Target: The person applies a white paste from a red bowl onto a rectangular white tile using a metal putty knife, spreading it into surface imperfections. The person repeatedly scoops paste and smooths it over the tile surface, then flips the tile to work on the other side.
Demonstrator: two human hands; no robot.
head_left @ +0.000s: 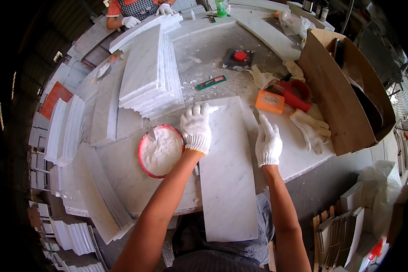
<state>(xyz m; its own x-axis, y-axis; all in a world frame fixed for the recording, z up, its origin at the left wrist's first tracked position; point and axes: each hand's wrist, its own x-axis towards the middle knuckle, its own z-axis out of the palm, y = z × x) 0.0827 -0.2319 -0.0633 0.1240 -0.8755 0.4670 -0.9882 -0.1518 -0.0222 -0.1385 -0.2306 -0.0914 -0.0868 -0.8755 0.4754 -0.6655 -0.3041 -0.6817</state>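
Note:
A long white marble slab [229,181] lies in front of me on the stone worktable [204,54], its near end sticking out over my lap. My left hand [196,127], in a white knit glove, rests on the slab's far left corner, fingers spread. My right hand [268,141], also gloved, presses flat against the slab's right edge. Neither hand holds anything. A red bowl [160,151] of white paste with a small scraper in it sits just left of my left hand.
A stack of marble slabs [149,75] lies at the back left, where another person's gloved hands [131,21] rest. An orange block [270,102], spare gloves [311,129], a red tub [297,93], a green cutter [211,82] and an open cardboard box [344,90] are to the right.

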